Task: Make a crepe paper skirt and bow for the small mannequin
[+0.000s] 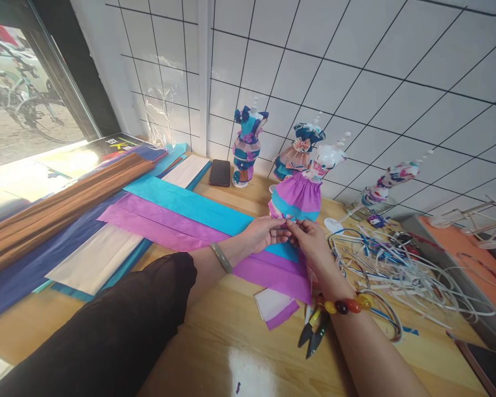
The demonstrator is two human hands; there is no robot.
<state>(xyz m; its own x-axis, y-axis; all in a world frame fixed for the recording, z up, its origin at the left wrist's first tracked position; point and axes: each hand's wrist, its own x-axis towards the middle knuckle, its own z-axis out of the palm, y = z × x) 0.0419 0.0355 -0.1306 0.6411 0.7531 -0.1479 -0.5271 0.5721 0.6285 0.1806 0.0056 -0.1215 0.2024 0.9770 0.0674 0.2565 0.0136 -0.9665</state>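
Note:
My left hand (267,232) and my right hand (310,238) meet over the table, both closed in a pinch. Between their fingertips is a small pink and blue piece (288,218), mostly hidden by the fingers. Just behind it stands a small dress-form doll (300,193) in a purple and turquoise gathered skirt; whether the piece touches the skirt I cannot tell. Beneath the hands lie long turquoise (194,204) and purple (161,229) strips of thin, paper-like material. By my right wrist, black-bladed scissors (313,333) lie on the table, partly covered.
Two more dressed forms (248,146) (301,146) and a leaning one (391,182) stand along the tiled wall. A dark phone (220,173) lies behind the strips. Tangled white and blue strips (392,270) spread at right. Brown folded sheets (66,212) lie at left.

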